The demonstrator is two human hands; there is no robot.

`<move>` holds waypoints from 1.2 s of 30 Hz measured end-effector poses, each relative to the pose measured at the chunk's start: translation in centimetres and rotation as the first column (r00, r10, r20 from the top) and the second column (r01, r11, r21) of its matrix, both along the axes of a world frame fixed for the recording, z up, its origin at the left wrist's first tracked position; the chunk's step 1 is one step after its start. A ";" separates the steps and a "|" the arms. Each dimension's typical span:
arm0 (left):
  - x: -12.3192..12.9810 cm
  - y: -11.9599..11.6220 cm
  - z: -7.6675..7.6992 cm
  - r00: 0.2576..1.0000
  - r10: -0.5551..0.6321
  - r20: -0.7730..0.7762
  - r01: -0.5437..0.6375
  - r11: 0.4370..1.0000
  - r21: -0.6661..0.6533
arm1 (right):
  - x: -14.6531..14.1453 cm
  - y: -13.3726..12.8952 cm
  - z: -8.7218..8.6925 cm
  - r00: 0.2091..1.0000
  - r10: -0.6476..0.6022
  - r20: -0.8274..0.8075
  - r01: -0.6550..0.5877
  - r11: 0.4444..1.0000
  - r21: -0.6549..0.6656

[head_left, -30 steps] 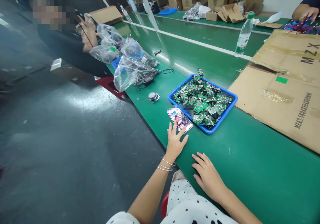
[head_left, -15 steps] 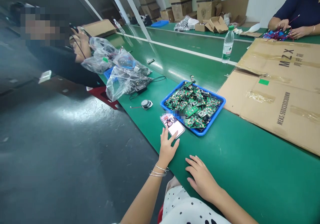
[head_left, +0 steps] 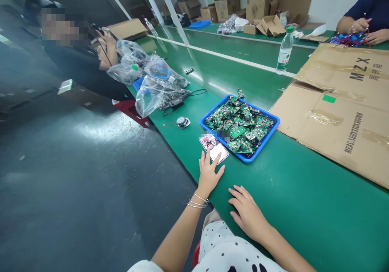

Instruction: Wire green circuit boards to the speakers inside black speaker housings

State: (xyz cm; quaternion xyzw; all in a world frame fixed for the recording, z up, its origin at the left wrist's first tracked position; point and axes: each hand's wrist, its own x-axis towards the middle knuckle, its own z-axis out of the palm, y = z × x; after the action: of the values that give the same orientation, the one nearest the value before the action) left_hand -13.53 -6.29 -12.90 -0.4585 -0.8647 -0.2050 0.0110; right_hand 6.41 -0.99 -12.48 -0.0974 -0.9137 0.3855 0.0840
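Observation:
My left hand (head_left: 209, 174) has its fingers spread over the lower part of a smartphone (head_left: 219, 155), whose lit screen shows pictures. The phone lies on the green table beside a blue tray (head_left: 258, 152). Heaped in that tray are many green circuit boards (head_left: 238, 131). My right hand (head_left: 246, 210) rests on the table nearer to me, fingers stretched out and slightly bent, with nothing in it. A small round speaker (head_left: 181, 122) with a thin wire lies left of the phone.
Clear plastic bags (head_left: 158, 87) of parts lie along the left edge. A water bottle (head_left: 285, 52) stands behind the tray, and flattened cardboard (head_left: 337, 110) covers the right side. One person (head_left: 79, 57) sits at the left; another person's hands (head_left: 360, 28) hold wires at the far right.
The whole view has shifted, so things appear a little further right. My left hand stays over the phone and my right hand stays on the table.

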 end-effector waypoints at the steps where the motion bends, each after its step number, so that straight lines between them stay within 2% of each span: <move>1: 0.0 0.0 0.0 1.000 0.003 -0.001 -0.003 1.000 -0.011 | 0.0 0.0 0.0 1.000 0.003 -0.001 -0.003 1.000 0.001; 4: 0.0 -0.1 0.0 1.000 0.002 -0.004 -0.002 1.000 -0.016 | 0.1 0.1 0.1 1.000 0.008 0.001 -0.008 1.000 0.002; 10: -0.5 -0.9 -0.1 0.996 -0.074 -0.053 0.080 0.989 0.124 | 0.0 0.1 0.0 1.000 0.006 0.006 -0.006 1.000 0.012; 14: -0.5 -1.0 -0.3 0.994 -0.092 -0.058 0.099 0.988 0.122 | 0.0 0.0 -0.2 1.000 0.016 0.017 -0.016 1.000 -0.004; 29: -0.5 -0.3 -1.1 0.999 0.030 -0.021 -0.027 0.993 0.116 | 0.0 0.1 -0.3 1.000 0.019 0.013 -0.019 1.000 -0.024; 33: -0.2 0.6 -0.8 0.997 0.077 0.001 -0.076 0.994 0.082 | 0.0 0.0 -0.4 1.000 0.016 0.012 -0.016 1.000 -0.019; 36: 0.2 1.3 -0.4 0.996 0.088 0.027 -0.088 0.996 0.008 | 0.0 0.0 -0.5 1.000 0.016 0.008 -0.016 1.000 -0.020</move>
State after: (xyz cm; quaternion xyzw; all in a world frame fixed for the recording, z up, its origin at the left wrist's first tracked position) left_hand -13.38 -4.96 -13.30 -0.4172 -0.8831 -0.2145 0.0106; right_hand 6.41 -0.95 -12.96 -0.0926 -0.9110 0.3946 0.0760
